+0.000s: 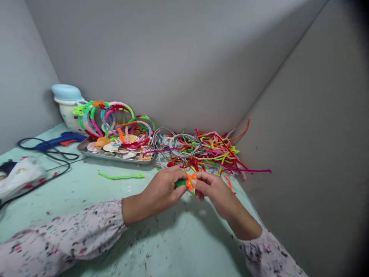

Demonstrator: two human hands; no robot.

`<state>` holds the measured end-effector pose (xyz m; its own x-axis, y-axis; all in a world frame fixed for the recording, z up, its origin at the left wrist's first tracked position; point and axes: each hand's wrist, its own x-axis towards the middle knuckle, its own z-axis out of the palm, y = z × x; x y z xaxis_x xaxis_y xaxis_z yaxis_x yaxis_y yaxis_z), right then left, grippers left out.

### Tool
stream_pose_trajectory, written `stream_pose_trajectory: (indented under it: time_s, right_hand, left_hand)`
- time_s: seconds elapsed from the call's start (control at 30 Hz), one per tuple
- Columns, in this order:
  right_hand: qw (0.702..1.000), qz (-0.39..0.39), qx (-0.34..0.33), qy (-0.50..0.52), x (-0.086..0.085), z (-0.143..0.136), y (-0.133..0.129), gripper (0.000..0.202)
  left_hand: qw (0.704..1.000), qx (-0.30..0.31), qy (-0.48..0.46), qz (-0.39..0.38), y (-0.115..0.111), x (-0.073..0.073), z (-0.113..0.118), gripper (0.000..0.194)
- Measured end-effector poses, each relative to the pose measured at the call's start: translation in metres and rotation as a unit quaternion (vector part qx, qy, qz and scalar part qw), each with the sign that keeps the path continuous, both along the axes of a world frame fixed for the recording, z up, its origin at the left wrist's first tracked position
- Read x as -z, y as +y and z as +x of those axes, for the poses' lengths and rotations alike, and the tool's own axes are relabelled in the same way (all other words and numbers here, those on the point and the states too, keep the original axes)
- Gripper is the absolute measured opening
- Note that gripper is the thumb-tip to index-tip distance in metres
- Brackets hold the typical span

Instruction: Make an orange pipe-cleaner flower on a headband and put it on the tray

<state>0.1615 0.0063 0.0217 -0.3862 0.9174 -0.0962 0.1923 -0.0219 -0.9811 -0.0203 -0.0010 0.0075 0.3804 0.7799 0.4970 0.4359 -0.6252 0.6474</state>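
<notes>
Between left fingers (180,189) and right fingers (203,186), an orange fuzzy flower (189,184).

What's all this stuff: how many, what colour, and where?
Table: one, pale green, foreground
Walls: three, grey, left, back, right
Lidded container: one, white and blue, back left
Glue gun: one, blue and orange-red, left
Cord: one, black, left
Bundle: one, mostly white, left edge
Metal tray: one, silver, centre-left
Fuzzy hoops: several, multicoloured, on the tray
Flat pieces: many, mixed colours, in the tray
Wire coils: several, grey, right of the tray
Fuzzy stems: many, multicoloured, heaped centre-right
Loose stem: one, lime green, before the tray
Flower: one, orange, centre
Fuzzy piece: one, green, beside the flower
Sleeves: two, pale floral, bottom
Left hand: one, at the fuzzy piece
Right hand: one, on the flower
</notes>
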Motion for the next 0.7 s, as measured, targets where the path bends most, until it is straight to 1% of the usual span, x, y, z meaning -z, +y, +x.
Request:
stream_pose_trajectory:
  time_s: [0.13,0.23,0.33,0.43,0.57,0.7]
  right_hand:
    - [1.000,-0.005,-0.006,0.000,-0.0006,-0.0003,-0.0003,0.023]
    - [1.000,-0.003,-0.006,-0.001,0.0003,-0.0002,-0.0001,0.022]
    - [1.000,0.005,-0.004,0.002,0.0014,0.0000,0.0004,0.021]
    - [1.000,0.004,-0.002,0.012,0.0025,-0.0005,0.0006,0.020]
    - [1.000,0.004,0.002,0.012,0.0042,-0.0018,0.0005,0.020]
    - [1.000,0.008,0.005,0.009,0.0057,-0.0030,0.0004,0.020]
  left_hand:
    - [1.000,-0.003,-0.006,0.009,-0.0004,0.0012,-0.0003,0.014]
    - [1.000,-0.019,0.006,-0.005,-0.0017,-0.0001,0.0007,0.011]
    - [0.999,-0.029,0.019,-0.041,-0.0034,-0.0041,0.0026,0.011]
    - [0.996,-0.023,0.029,-0.087,-0.0044,-0.0077,0.0035,0.017]
    - [0.988,-0.007,0.033,-0.148,-0.0035,-0.0084,0.0026,0.024]
    - [0.981,-0.001,0.033,-0.191,-0.0021,-0.0086,0.0016,0.027]
